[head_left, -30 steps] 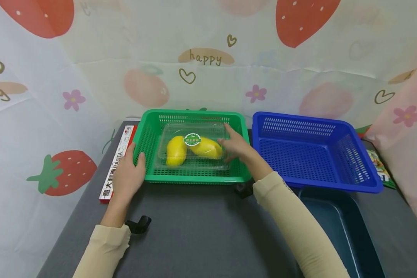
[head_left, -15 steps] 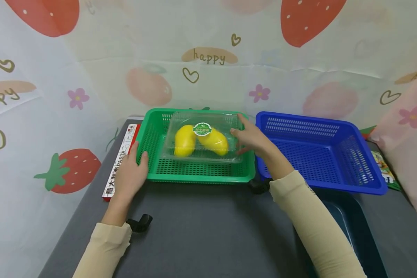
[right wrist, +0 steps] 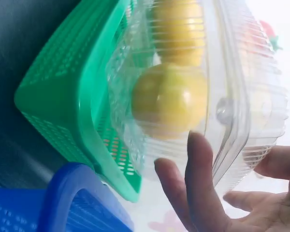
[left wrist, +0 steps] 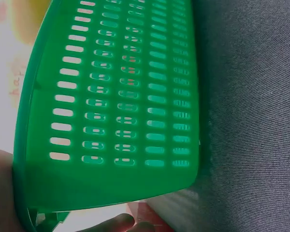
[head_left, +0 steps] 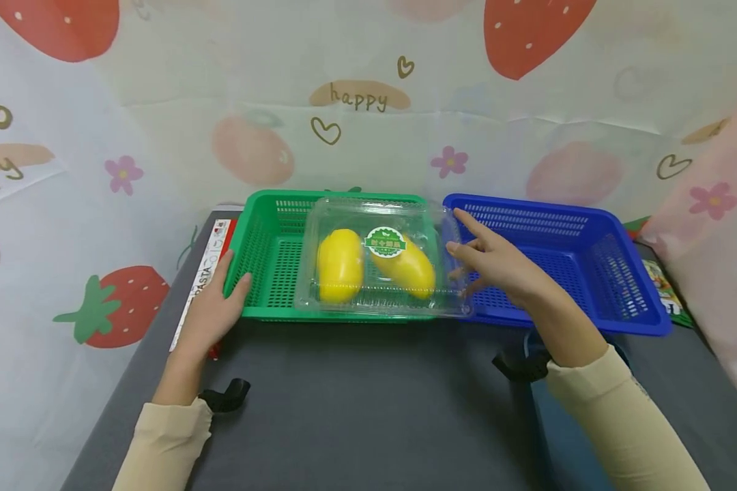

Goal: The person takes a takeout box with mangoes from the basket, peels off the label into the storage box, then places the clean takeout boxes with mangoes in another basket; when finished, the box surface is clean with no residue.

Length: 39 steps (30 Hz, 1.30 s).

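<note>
In the head view, my right hand (head_left: 497, 262) holds the right end of a clear plastic clamshell container (head_left: 399, 211). Two yellow mangoes (head_left: 340, 266) lie inside it, and a round green and white label sits on the lid. The container is up over the green basket (head_left: 270, 300) and overlaps the blue basket's left edge. In the right wrist view, fingers (right wrist: 200, 164) lie along one face of the container (right wrist: 232, 87) and the thumb is on the opposite side. My left hand (head_left: 211, 303) grips the green basket's left rim, thumb at the rim and fingers outside.
Right of the green basket stands a blue basket (head_left: 565, 307). Nearer to me is a dark blue tray (head_left: 568, 436), partly hidden under my right sleeve. A red and white pasta box (head_left: 209, 262) lies at the left, and a green packet (head_left: 666, 290) at the far right.
My right hand has lifted the container of mangoes from inside the green basket and moved it right, toward the blue basket. My left hand stays at the green basket's rim.
</note>
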Each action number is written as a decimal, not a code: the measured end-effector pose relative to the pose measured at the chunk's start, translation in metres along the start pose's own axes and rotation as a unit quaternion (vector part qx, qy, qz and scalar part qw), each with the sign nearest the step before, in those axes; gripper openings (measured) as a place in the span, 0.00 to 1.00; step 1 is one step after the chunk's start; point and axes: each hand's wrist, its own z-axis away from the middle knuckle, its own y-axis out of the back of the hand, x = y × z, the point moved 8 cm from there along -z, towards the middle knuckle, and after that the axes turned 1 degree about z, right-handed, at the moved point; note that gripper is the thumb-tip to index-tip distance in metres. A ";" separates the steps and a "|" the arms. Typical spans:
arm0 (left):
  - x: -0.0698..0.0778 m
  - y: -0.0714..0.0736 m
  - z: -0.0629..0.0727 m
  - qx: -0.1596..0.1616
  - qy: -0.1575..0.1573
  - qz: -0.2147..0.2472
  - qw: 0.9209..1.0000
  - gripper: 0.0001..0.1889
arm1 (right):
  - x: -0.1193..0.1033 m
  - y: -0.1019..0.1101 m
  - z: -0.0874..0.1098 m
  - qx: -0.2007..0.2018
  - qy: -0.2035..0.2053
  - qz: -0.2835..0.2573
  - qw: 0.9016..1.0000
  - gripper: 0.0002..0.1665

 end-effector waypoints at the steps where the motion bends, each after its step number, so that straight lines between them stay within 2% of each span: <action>1: -0.001 0.000 0.001 -0.003 0.003 0.001 1.000 0.37 | 0.001 -0.001 0.007 -0.003 0.002 -0.004 1.000 0.42; 5: -0.003 -0.002 0.002 -0.008 0.008 0.003 1.000 0.37 | 0.009 -0.009 0.037 -0.009 0.000 -0.003 1.000 0.42; 11: -0.004 -0.003 0.001 -0.005 0.014 0.005 1.000 0.37 | 0.029 -0.029 0.079 -0.003 -0.006 0.037 0.999 0.40; 15: -0.004 -0.002 -0.001 0.000 0.018 0.002 1.000 0.37 | 0.042 -0.043 0.100 -0.002 -0.014 0.020 1.000 0.39; 21: -0.001 -0.002 -0.004 0.009 0.016 0.003 1.000 0.37 | 0.059 -0.060 0.126 -0.005 -0.057 -0.004 0.998 0.39; 26: 0.001 -0.001 -0.004 0.008 0.015 0.004 1.000 0.36 | 0.086 -0.079 0.134 -0.016 -0.076 -0.019 0.997 0.39; 29: 0.001 0.000 -0.003 0.006 0.016 0.004 1.000 0.36 | 0.103 -0.090 0.132 -0.017 -0.066 -0.024 0.997 0.40; 33: 0.001 0.001 -0.002 0.007 0.018 0.012 1.000 0.36 | 0.117 -0.096 0.128 0.011 -0.054 -0.014 0.998 0.40; 39: -0.002 -0.003 -0.001 0.008 0.022 0.025 0.999 0.36 | 0.126 -0.096 0.122 0.058 -0.072 0.006 0.996 0.40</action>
